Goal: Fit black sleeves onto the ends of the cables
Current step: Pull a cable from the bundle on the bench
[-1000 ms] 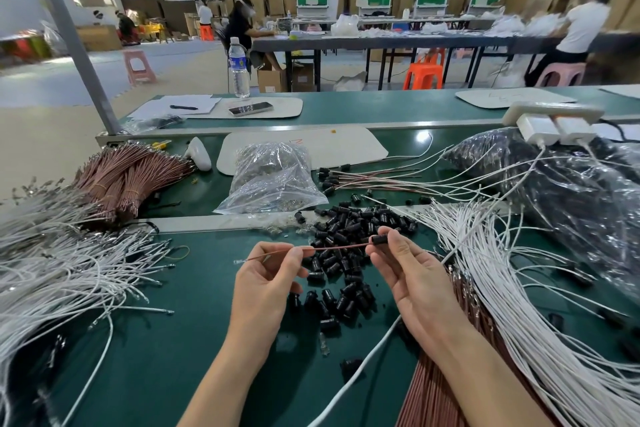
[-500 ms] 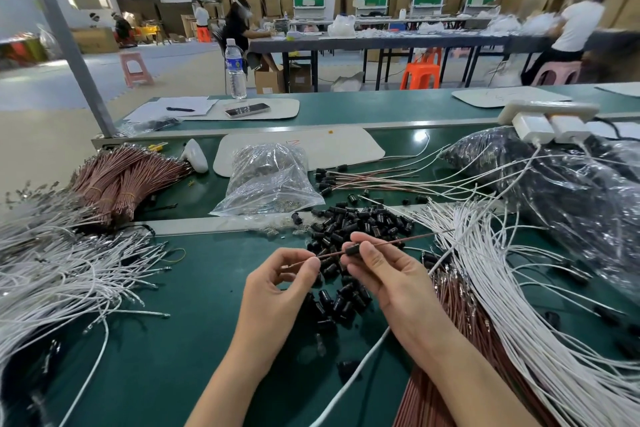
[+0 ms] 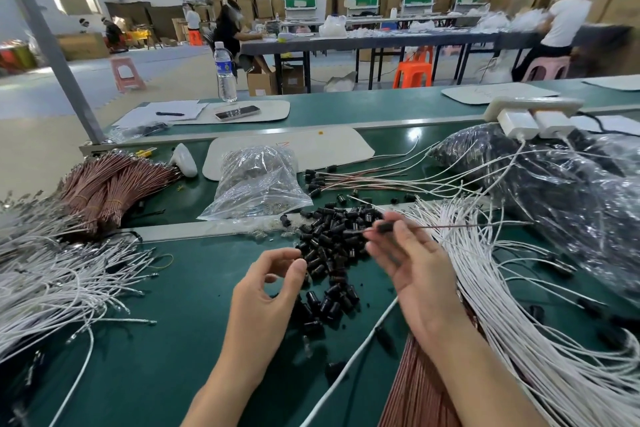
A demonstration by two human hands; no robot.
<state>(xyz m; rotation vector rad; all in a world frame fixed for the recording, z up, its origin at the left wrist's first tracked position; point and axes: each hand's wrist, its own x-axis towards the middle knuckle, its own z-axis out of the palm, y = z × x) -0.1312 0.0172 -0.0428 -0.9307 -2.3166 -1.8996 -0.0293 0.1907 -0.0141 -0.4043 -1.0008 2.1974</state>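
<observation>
Holding one thin brown cable (image 3: 467,225) in the right hand (image 3: 415,264): thumb and fingertips pinch it near its left end, where a black sleeve (image 3: 384,227) appears to sit on the wire. Whether it is fully seated, cannot tell. The free length runs off to the right, above the white cables (image 3: 502,305).

Left hand (image 3: 273,288): fingers curled, thumb and forefinger tips nearly meeting at the near edge of the loose sleeve pile (image 3: 332,246) on the green table (image 3: 156,322). Cannot tell whether it pinches a sleeve or nothing.

Done, as judged: a small fan of sleeved cables (image 3: 349,181) lies behind the pile, black ends to the left, just right of the plastic bag (image 3: 256,181).

Left, as judged: most of the job. Tied brown bundles (image 3: 110,184) at far left and more brown cables (image 3: 415,388) under the right forearm show no sleeves. White cables lie heaped on both sides; a few dark pieces sit among those on the right, too blurred to identify. The pile holds many sleeves.

Estimate: early in the batch; current cable near complete.
</observation>
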